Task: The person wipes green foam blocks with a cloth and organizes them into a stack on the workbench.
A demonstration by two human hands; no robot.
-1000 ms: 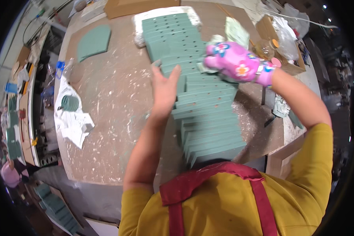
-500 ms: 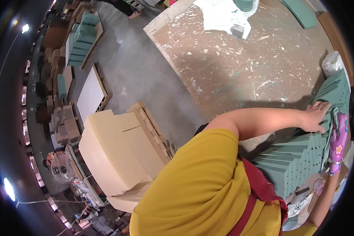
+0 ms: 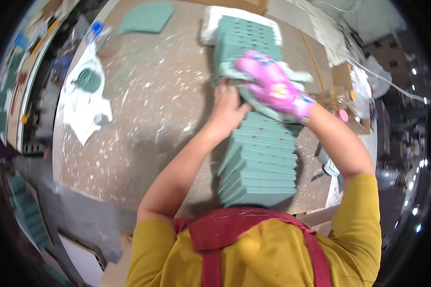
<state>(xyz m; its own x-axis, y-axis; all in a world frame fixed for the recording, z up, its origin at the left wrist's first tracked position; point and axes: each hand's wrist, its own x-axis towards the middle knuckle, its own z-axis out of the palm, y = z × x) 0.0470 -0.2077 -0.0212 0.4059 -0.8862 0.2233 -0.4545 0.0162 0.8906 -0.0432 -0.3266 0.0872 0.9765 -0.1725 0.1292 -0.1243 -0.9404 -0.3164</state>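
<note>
A long row of green-grey flat tiles (image 3: 261, 162) leans in a stack across the speckled worktable (image 3: 148, 119), running from my chest toward a white pad (image 3: 208, 26) at the far end. My bare left hand (image 3: 229, 107) presses against the left side of the row near its middle. My right hand (image 3: 273, 86), in a pink patterned glove, grips one tile (image 3: 277, 75) lifted from the top of the row. Whether my left fingers close around a tile is hidden.
A white cloth with a round green piece (image 3: 86, 81) lies at the table's left. One loose green tile (image 3: 146, 16) sits at the far left corner. A cardboard box (image 3: 342, 103) stands on the right. More green tiles (image 3: 26, 210) are stacked on the floor at left.
The view swung away over my left shoulder toward the floor and came back to the table. Both hands have moved farther up the row, and the gloved hand now holds a lifted tile.
</note>
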